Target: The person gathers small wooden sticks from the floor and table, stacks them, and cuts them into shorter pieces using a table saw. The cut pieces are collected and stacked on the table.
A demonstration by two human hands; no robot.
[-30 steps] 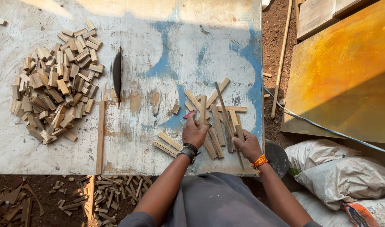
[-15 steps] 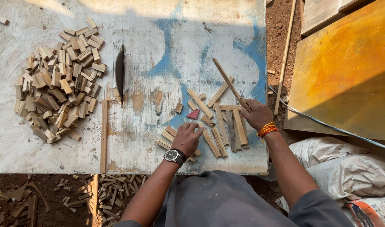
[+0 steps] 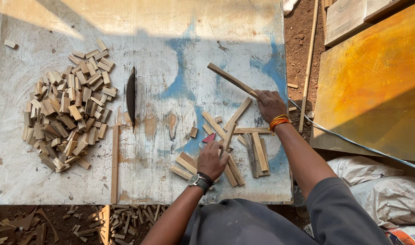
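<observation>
My right hand [image 3: 270, 104], with orange threads on its wrist, grips a long wooden strip [image 3: 230, 79] by its near end; the strip is lifted and points up-left over the table. My left hand [image 3: 212, 159], with a watch on the wrist, holds a shorter wooden stick [image 3: 228, 138] above a loose scatter of wooden strips [image 3: 256, 152] near the front right of the table. A small red piece [image 3: 209, 138] lies just beyond my left hand. A circular saw blade [image 3: 131, 96] stands out of a slot in the white, blue-stained table [image 3: 180, 41].
A big heap of short cut wood blocks [image 3: 67, 118] covers the table's left side. A long thin batten [image 3: 114, 163] lies below the blade. Offcuts [image 3: 121, 220] litter the ground in front. A yellow board [image 3: 375, 81], a cable [image 3: 352, 140] and white sacks [image 3: 388, 190] sit to the right.
My right hand lifted a long strip out of the scatter and swung it up and left. My left hand moved left and down and took up a shorter stick.
</observation>
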